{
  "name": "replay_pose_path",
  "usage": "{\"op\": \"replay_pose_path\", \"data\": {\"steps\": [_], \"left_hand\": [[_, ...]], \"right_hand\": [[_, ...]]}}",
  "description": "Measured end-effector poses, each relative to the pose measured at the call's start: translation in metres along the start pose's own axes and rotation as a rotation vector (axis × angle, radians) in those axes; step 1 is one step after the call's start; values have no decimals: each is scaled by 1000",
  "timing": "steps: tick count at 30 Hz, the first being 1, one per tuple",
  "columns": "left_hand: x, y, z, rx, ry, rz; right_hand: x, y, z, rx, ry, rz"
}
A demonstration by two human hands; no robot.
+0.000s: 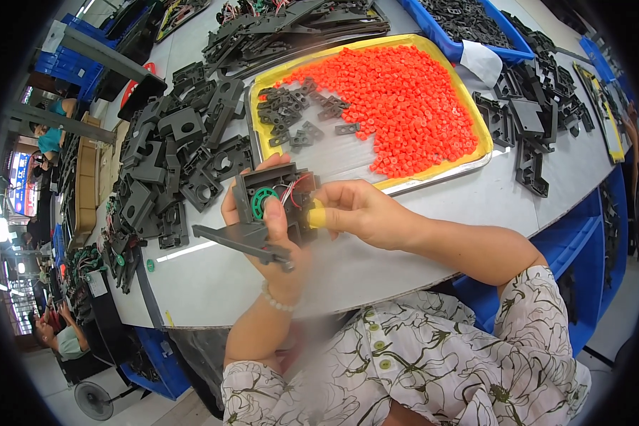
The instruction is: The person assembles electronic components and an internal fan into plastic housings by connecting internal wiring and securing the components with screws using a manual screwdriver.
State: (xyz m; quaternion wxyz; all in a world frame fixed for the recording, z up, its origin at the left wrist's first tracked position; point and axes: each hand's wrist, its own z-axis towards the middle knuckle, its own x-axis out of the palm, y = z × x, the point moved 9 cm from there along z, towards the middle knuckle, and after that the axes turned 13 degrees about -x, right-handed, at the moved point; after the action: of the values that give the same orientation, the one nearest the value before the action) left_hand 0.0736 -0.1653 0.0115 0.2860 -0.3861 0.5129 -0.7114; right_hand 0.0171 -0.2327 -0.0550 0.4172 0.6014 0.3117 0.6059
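My left hand (280, 248) wraps round a dark grey plastic housing (245, 190), holding it above the near part of the table. The left thumb presses by a green ring-shaped part (264, 201) set inside the housing. Thin red and white wires (290, 192) run beside the ring. A long grey flap (238, 240) sticks out at the housing's lower left. My right hand (355, 213) closes on the housing's right side, with a yellow cover (317, 215) on its thumb. What lies between the right fingertips is hidden.
Beyond my hands is a yellow-rimmed tray (486, 145) with many small orange-red caps (419, 106) and small dark brackets (284, 106). Grey housings (170, 153) pile up at left, more parts (529, 117) at right. A blue bin (522, 53) stands at the back right.
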Motion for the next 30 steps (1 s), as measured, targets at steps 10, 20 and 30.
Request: {"op": "replay_pose_path", "data": {"steps": [10, 20, 30], "left_hand": [[-4, 7, 2, -81, -33, -6], [-3, 2, 2, -8, -11, -24], [-4, 0, 1, 7, -14, -14]], "right_hand": [[-7, -2, 0, -35, -119, 50], [-14, 4, -1, 3, -195, 103], [-3, 2, -3, -34, -147, 144]]}}
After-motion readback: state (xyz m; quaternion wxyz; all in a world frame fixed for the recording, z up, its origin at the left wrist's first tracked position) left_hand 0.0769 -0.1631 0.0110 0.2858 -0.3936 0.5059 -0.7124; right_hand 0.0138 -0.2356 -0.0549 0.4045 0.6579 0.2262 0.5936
